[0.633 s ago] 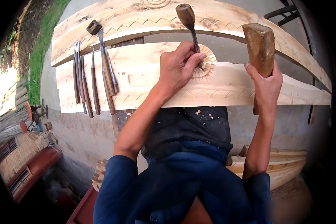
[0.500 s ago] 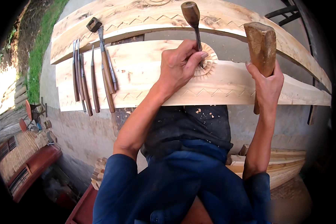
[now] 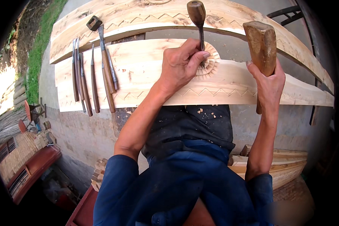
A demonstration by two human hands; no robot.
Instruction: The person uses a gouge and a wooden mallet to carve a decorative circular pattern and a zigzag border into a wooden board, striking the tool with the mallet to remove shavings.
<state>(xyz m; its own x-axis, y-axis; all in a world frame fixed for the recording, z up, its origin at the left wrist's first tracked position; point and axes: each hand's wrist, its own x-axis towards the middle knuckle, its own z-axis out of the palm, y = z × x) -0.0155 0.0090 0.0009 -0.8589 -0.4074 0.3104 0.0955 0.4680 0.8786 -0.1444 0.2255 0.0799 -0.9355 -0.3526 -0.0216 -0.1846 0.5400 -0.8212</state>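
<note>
gripping a slim steel chisel with a dark brown, bulb-shaped wooden handle [image 3: 197,14], the left hand [image 3: 180,64] has its thumb and fingers closed in around the shank — handle up, lower end against a carved pale-wood half-round rosette [image 3: 211,67]. the right hand [image 3: 269,81] is wrapped around the lower part of a thick, worn brown wooden mallet [image 3: 261,47], its blocky head up and well apart from the chisel.

the rosette sits at the far edge of a long pale wooden board [image 3: 143,75] that lies across in front of the person. its visible outer ring already bears close radiating notches, so that part looks well advanced; the left hand hides some of the rest, and how much remains uncut there cannot be told. a fine zigzag line [image 3: 211,93] is marked along the board's near side — whether scored deep or only lightly is unclear — while much of the surface between is plain.

beyond lies a second, longer pale board [image 3: 147,22], also zigzagged. to the left, a row of slender brown-handled carving tools [image 3: 83,81] rests on the near board, and small pale wood chips [image 3: 213,113] dot the black apron [image 3: 184,126].
</note>
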